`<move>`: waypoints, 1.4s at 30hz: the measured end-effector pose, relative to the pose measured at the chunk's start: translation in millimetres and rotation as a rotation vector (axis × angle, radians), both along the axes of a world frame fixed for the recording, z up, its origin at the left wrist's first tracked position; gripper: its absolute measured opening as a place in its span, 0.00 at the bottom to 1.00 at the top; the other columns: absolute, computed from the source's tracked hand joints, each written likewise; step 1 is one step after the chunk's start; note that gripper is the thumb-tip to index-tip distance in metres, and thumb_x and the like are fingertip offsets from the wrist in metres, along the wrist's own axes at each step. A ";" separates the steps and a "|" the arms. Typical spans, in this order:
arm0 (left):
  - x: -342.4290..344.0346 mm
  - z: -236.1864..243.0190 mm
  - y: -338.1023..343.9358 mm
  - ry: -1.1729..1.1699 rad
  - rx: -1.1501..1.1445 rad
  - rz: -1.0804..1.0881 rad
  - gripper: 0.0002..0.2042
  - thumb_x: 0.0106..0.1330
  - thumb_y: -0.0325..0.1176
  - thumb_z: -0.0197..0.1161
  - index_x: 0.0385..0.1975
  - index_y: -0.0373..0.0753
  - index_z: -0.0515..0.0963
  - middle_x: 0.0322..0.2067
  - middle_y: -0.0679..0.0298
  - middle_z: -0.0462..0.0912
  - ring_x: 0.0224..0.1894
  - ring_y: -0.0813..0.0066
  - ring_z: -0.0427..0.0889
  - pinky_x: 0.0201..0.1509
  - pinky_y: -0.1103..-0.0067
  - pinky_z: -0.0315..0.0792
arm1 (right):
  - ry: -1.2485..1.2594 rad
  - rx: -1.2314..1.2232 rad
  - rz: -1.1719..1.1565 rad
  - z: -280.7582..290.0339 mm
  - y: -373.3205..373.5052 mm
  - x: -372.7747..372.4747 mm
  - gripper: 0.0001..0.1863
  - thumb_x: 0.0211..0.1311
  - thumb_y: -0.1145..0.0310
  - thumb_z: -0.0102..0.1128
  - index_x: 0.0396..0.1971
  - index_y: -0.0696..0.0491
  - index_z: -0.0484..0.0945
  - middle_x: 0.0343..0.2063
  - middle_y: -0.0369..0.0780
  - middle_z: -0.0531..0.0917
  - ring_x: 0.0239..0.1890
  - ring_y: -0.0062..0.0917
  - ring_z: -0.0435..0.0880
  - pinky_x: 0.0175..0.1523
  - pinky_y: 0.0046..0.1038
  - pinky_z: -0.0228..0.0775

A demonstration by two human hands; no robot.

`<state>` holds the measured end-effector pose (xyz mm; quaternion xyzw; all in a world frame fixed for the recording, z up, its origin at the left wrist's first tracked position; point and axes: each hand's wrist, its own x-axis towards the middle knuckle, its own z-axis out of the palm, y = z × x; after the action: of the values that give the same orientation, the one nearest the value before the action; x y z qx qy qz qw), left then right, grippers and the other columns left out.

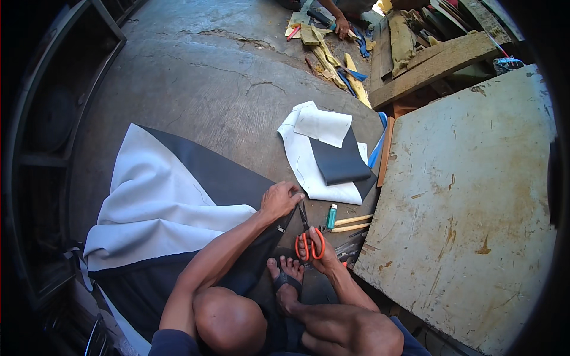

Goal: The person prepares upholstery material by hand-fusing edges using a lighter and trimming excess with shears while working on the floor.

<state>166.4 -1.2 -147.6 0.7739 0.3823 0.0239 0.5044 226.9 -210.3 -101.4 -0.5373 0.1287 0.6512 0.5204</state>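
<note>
My left hand (280,200) has its fingers closed on the edge of a large dark fabric (208,166), whose white side (142,213) is folded up at the left. Scissors with orange handles (308,244) are held in my right hand (320,249), their dark blades pointing up beside my left fingertips at the fabric's edge. A zipper pull (281,228) shows near that edge, below my left hand. Beyond my hands lie white pieces (306,169) and a folded dark piece (338,169). A green lighter (331,216) lies to the right of the blades.
A worn board (454,207) fills the right side, beside two wooden sticks (350,223). A dark metal frame (38,160) stands left. At the back, another person's hand (342,26) is among yellowish scraps (323,53), near a wooden frame holding offcuts (439,65). The concrete floor (178,77) is cracked.
</note>
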 end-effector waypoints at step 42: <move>-65.2 23.5 25.1 -0.016 0.204 0.014 0.15 0.65 0.39 0.65 0.48 0.41 0.85 0.42 0.52 0.83 0.46 0.54 0.82 0.51 0.64 0.75 | -1.464 -0.368 0.385 -8.8 25.7 48.4 0.21 0.71 0.56 0.63 0.48 0.60 0.78 0.29 0.38 0.79 0.29 0.26 0.81 0.35 0.29 0.75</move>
<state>101.1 23.9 -124.1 0.8184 0.3790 0.0726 0.4258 275.3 -184.6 -110.3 -0.9209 -0.2370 0.1778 0.2533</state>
